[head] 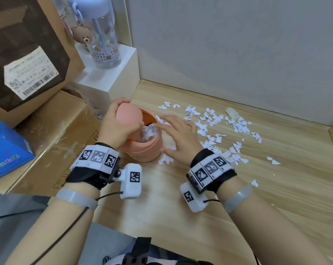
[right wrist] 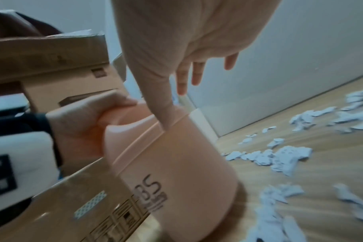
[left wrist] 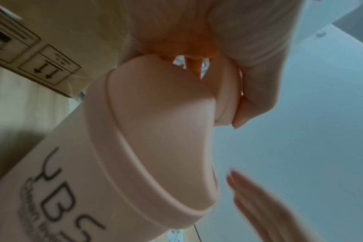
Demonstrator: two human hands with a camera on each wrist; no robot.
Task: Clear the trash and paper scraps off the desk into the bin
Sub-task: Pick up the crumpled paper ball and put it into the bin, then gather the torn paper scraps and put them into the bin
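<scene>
Bin [head: 142,148], pink, on desk [head: 238,188]: left hand [head: 116,129] curled round tilted lid [head: 128,117], right hand [head: 178,135] flat and empty beside rim; scraps [head: 219,131] right of bin; best swept in handfuls while lid is held.

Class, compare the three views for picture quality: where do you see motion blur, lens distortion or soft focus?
Head view: fairly sharp, wide-angle bending at the edges, right hand slightly smeared. Left wrist view: pink bin looms close and soft, and fingers at the lower right are blurred. Right wrist view: paper scraps streaked, mostly near the bottom edge.
</scene>
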